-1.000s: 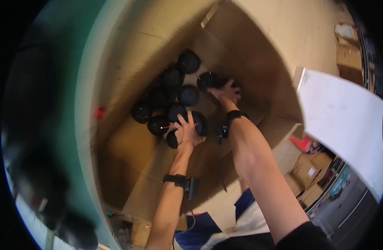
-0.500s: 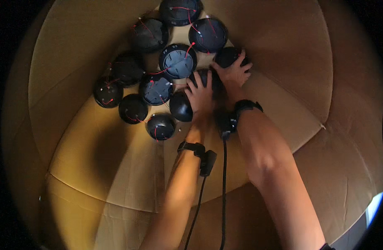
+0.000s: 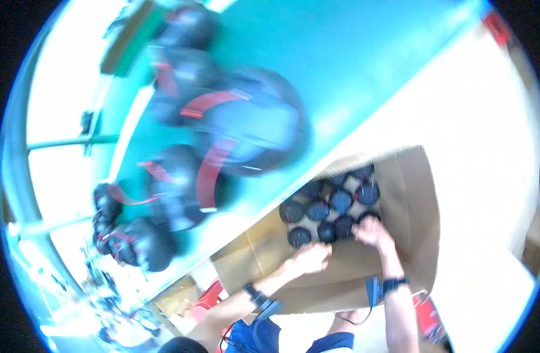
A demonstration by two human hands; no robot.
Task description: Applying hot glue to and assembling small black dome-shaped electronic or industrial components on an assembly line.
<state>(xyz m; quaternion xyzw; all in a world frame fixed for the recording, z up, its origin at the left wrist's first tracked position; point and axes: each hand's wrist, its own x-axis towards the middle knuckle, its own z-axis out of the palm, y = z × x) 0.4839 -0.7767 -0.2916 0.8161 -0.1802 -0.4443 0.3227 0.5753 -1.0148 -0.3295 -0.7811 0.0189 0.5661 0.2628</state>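
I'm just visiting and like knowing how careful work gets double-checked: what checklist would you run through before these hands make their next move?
1. Cardboard box open at the top: ok, its inside shows.
2. Black round parts resting side by side in the box: ok, several sit close together.
3. Right hand clear of those parts: cannot tell; it overlaps the nearest one in view, and contact is unclear.
4. Left hand empty: cannot tell; it looks curled, but blurred.
5. Red wires tucked away on the dark units over the green surface: not ok, they show loose.
6. View sharp: not ok, motion-blurred.
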